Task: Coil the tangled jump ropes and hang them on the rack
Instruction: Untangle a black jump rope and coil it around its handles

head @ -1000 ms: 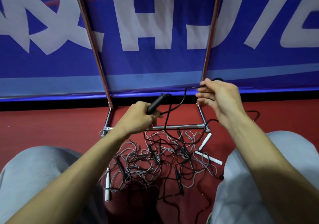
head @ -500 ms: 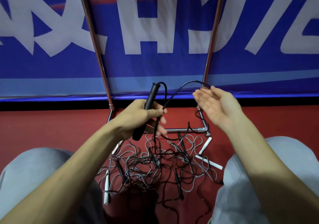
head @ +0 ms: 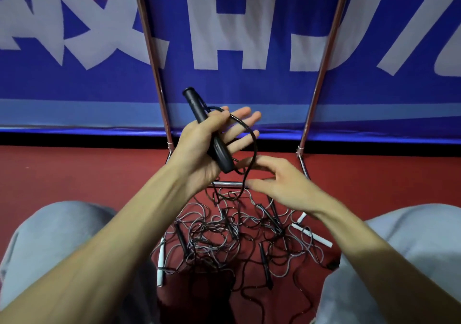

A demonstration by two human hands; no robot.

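Left hand [head: 199, 149] is raised palm-up in front of the chrome rack [head: 152, 56]. Its thumb lies across a black handle [head: 222, 154] and pins it to the palm, while the four fingers are straight and spread. Probable reason: the handle anchors the start of a coil and the spread fingers give a form to wind round.

The black cord [head: 255, 146] leaves the handle top, arcs over the fingers and drops to the right hand [head: 287, 186]. That hand is low and palm-down, with the cord passing between thumb and forefinger. It is blurred, so I cannot tell whether it pinches the cord or only guides it. It probably feeds slack upward.

The cord runs on down into the tangled pile [head: 224, 231] of black and grey ropes. The pile lies on the red floor [head: 74, 174] just on the near side of the rack's bottom crossbar [head: 225, 183], between the person's knees [head: 62, 236]. White handles [head: 321, 240] lie at the pile's right edge.

Nothing shows hung on the visible rack.
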